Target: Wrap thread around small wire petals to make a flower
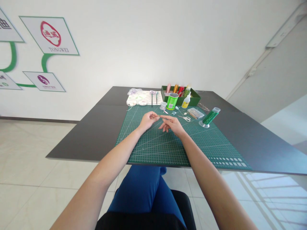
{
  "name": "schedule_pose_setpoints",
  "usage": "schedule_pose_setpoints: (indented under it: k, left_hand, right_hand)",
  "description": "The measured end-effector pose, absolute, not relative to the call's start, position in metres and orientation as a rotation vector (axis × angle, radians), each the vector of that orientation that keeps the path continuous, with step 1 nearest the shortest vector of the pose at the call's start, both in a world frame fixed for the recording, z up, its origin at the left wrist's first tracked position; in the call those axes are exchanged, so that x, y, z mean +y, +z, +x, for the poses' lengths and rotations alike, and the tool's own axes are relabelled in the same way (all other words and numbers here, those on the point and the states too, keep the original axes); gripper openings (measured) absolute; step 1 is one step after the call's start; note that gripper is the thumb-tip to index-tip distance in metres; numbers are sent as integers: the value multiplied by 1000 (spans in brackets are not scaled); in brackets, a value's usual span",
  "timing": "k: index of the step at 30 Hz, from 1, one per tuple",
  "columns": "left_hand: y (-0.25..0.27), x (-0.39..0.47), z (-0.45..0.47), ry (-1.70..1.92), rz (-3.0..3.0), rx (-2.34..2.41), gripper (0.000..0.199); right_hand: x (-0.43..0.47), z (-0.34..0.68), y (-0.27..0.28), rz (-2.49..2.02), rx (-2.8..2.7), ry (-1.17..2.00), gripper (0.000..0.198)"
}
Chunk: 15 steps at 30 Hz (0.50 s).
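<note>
My left hand (149,121) is raised over the green cutting mat (153,150), thumb and fingers pinched together. Whatever sits in that pinch is too small to name. Close on its right is my right hand (173,125), its index finger stretched out to the left fingertips. The other right fingers are apart and loosely bent, with nothing visible in them. Just beyond the right hand lie white-handled scissors (186,118). A small white tub (163,105) and a bright green can (172,101) stand behind the hands.
At the back is a dark green box (196,101) with several coloured rolls, beside a glue bottle (186,100). To the right are a clear case (195,113) and a green tube (211,116) on a round base. White pads (144,97) lie back left. The table's front edge (83,159) is near my lap.
</note>
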<state>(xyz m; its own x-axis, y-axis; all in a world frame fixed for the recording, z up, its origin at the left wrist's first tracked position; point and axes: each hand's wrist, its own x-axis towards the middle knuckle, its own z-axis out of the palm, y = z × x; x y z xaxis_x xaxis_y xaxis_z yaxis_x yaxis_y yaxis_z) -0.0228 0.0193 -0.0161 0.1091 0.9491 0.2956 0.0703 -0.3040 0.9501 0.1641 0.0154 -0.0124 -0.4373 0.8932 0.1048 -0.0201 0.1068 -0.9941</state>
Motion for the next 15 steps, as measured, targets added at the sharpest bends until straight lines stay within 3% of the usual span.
schedule_pose_setpoints:
  k: [15]
  left_hand:
    - [-15,19,-22,1323,1436,1002,20]
  right_hand:
    - [15,166,-11,-885,-1630,1423,66]
